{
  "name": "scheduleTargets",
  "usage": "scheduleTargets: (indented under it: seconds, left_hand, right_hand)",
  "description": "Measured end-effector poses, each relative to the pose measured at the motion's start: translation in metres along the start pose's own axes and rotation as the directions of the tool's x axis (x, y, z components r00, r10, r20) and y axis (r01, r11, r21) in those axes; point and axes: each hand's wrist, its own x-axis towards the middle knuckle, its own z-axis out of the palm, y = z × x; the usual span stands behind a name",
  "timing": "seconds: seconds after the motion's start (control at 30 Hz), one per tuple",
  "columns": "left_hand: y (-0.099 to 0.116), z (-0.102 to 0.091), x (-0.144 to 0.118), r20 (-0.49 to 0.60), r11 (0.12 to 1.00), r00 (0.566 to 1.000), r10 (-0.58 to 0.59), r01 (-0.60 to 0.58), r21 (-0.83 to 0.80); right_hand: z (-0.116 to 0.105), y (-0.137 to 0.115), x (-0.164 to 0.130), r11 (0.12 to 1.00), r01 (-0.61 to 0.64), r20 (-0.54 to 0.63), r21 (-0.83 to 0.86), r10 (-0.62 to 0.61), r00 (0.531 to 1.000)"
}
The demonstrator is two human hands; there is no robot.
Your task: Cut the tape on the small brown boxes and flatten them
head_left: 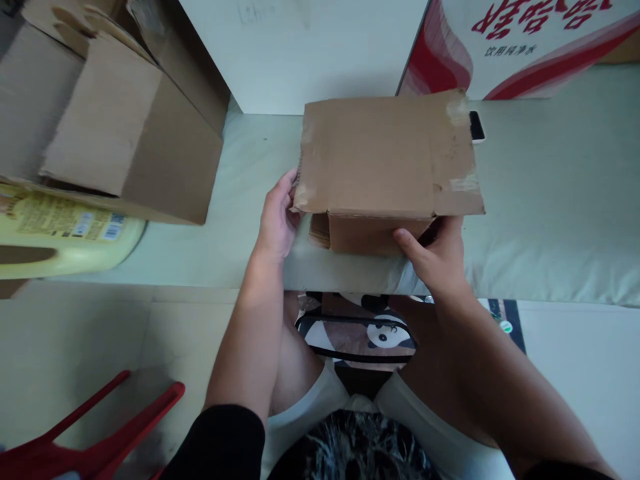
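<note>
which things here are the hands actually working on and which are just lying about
In hand:
small cardboard box, held on the padded surface
left hand at its left edge
right hand at its front right corner

Lying about:
large cardboard box
yellow jug
phone
red and white carton
red stool

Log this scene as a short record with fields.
surface: pale padded bench
left hand: grips left edge of small cardboard box
right hand: holds the box's near right corner
box state: flaps folded, tape remnants on top
behind box: phone, partly hidden
far left: larger open carton, yellow jug
floor: red stool
</note>
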Motion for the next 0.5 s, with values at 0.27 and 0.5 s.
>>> scheduleTargets:
  seconds: [0.27,0.5]
  left_hand:
    - [-0.013,0.012,-0.004,0.154,1.0,0.988,-0.005,0.008,-0.023]
    - [-0.018,0.009,-0.001,0.062,0.999,0.998,-0.03,0.028,0.033]
  right_hand:
    - [0.002,-0.002,0.0,1.0,0.004,0.028,0.021,-0.005,1.0]
    - [0.001,-0.008,-0.001,1.0,-0.009,0.01,-0.004,0.009,1.0]
